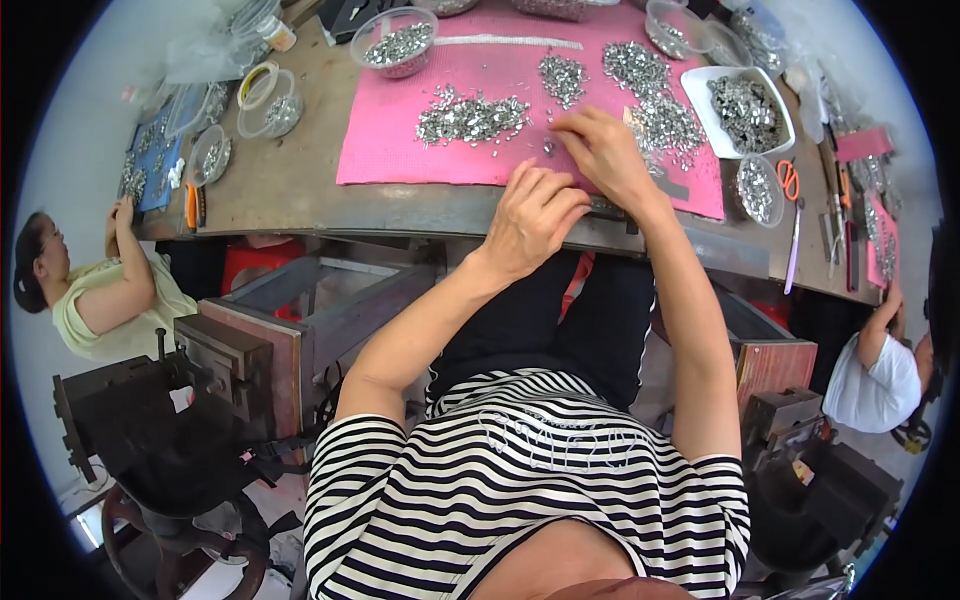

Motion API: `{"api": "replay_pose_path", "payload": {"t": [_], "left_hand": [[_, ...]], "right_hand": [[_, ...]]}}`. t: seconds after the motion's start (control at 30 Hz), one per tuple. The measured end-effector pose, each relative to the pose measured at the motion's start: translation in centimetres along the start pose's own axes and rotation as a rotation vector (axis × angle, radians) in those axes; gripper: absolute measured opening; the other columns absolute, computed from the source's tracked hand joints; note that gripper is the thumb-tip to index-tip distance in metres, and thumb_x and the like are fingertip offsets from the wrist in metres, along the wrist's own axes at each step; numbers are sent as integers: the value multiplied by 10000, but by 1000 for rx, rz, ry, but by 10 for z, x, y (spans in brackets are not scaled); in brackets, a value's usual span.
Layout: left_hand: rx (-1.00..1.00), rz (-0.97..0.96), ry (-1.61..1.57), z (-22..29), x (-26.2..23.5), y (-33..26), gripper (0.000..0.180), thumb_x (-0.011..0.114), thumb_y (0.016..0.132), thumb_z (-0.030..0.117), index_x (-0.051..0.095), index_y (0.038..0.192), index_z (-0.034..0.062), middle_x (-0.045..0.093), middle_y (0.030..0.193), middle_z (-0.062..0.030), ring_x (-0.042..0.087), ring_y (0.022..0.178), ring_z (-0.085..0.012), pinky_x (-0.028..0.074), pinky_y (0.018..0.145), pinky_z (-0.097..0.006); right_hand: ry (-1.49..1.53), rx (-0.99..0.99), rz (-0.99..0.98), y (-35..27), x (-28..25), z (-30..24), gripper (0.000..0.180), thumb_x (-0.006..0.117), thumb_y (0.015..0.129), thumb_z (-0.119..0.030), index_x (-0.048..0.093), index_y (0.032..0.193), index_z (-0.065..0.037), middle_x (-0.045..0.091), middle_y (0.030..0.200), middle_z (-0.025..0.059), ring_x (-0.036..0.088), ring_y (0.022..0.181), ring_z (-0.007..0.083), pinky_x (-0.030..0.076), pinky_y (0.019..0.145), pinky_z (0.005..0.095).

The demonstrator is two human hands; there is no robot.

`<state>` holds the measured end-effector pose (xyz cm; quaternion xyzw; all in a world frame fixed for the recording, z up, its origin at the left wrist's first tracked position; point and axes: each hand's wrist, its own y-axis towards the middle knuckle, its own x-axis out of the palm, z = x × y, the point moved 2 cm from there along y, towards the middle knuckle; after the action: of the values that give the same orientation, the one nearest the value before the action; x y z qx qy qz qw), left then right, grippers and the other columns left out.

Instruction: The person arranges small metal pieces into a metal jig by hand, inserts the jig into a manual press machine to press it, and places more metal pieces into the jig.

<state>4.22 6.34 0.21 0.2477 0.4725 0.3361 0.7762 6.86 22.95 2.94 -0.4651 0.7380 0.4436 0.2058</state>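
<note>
A pink ribbed mat (390, 150) lies along the front edge of the bench, with small shiny metal pieces heaped on it. My left hand (532, 218) is at the mat's front edge, fingers curled together; whatever they grip, if anything, is hidden. Just beyond it, my right hand (608, 158) rests over the mat with its fingers bent and drawn together at the tips. A few loose metal pieces (549, 146) lie by those fingertips. To the left spreads a wide pile of metal pieces (470, 117). Another small pile (562, 80) sits beyond my right hand, and a larger pile (664, 125) lies to its right.
A white square tray (697, 100) of metal pieces stands at right, beside a round tub (760, 190). Orange-handled scissors (789, 180) lie past it. Clear tubs (394, 45) stand at the back and left. Co-workers (110, 290) sit at both sides, near bench vises (215, 365).
</note>
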Motion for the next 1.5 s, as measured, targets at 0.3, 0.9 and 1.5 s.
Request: {"api": "replay_pose_path", "payload": {"t": [0.3,0.9,1.5], "left_hand": [[-72,59,-74,-5,-4,-7,336,786,802,41,663,1115,41,698,1013,-90,661,954,-304,453,1037,-509],[-66,64,-103,-7,-2,-12,329,762,808,59,636,1111,37,662,1049,-117,610,1031,-331,447,1026,-493],[-54,66,-76,-4,-3,-9,339,758,822,67,628,1133,35,656,1030,-121,611,999,-327,458,982,-474]], "right_hand": [[-228,-186,-15,34,38,9,115,698,871,-169,740,926,-77,651,860,106,640,865,327,486,775,455],[-248,-73,-83,1,-17,-5,117,699,825,-94,627,854,-7,642,809,161,629,744,380,492,691,455],[7,109,-129,-43,-37,3,128,709,864,-65,667,945,24,646,817,163,655,746,316,520,691,407]]}}
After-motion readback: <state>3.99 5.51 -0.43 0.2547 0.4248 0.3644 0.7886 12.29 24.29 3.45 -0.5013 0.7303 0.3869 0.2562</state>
